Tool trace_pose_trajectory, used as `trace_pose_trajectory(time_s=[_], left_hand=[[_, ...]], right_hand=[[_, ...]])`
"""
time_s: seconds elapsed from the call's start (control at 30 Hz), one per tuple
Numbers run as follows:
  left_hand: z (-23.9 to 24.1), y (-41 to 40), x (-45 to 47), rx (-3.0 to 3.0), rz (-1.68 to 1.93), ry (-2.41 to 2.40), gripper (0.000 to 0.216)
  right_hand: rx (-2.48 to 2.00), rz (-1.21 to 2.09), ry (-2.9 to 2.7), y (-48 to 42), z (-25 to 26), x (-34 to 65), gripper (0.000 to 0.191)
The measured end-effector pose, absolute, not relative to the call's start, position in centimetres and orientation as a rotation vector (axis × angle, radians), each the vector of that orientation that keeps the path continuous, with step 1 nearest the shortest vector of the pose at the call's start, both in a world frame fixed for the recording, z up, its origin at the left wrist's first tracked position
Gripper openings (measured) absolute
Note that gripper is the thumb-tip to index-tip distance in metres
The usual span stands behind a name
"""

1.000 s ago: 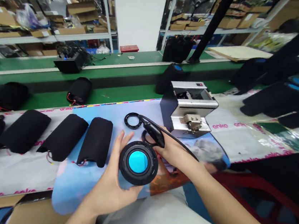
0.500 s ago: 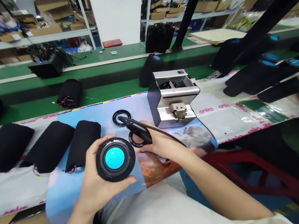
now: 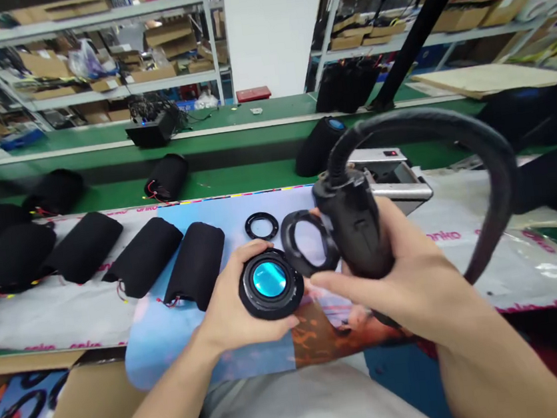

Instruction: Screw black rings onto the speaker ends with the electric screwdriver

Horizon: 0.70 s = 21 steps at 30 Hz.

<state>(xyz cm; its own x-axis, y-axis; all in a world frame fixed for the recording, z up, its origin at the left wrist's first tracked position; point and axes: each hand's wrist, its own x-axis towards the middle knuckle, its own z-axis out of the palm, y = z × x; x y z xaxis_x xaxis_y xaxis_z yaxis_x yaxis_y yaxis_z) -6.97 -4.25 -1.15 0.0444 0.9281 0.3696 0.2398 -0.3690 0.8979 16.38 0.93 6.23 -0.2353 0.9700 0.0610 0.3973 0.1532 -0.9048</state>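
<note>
My left hand is wrapped round a black cylindrical speaker, its end with the shiny blue disc tilted up towards me. In my right hand is a black corded electric screwdriver, its thick cable looping up and over to the right; its tip is hidden. The same hand's thumb and fingers also pinch a black ring, held close beside the speaker's upper right edge. A second black ring lies flat on the printed mat, just beyond the speaker.
Several black cloth-covered cylinders with thin wires lie to the left. Behind my right hand stands a silver machine, partly hidden. Another blue-ended speaker rests on the green bench. A carton with rings sits at lower left.
My right hand has picked up the nearer ring from the mat and raised it with the screwdriver. The speaker appears farther right, and the head view has shifted left.
</note>
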Motion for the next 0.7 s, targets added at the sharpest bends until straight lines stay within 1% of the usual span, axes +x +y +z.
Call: trace_pose_trajectory(time_s=[0.07,0.13,0.3,0.43,0.5,0.6,0.7], left_hand=[[-1.1,-4.0,-6.1,1.607,1.340,1.187,0.093],[-0.7,-3.9,-5.6,1.508,1.285,1.178,0.092],[0.1,-4.2,-5.3,1.370,1.247,1.150,0.100],[-0.3,-4.2,-5.2,1.339,1.279,1.138,0.093],[-0.4,-4.3,-5.0,1.353,1.304,1.152,0.094],[-0.4,-4.3,-4.9,1.374,1.335,1.133,0.104],[-0.4,-4.2,-4.9,1.356,1.332,1.112,0.107]], right_hand=[[-1.248,1.057,-1.874,0.3,7.3,16.4,0.069],[-1.260,1.016,-1.964,0.0,7.7,16.4,0.068],[-1.256,0.985,-2.094,0.2,7.7,15.7,0.066],[-1.148,1.128,-2.256,0.9,8.1,14.9,0.063],[-1.202,1.185,-2.208,1.2,8.0,14.9,0.069],[-1.286,1.219,-2.061,1.3,7.5,15.3,0.081],[-1.310,1.188,-2.024,1.2,6.7,15.6,0.082]])
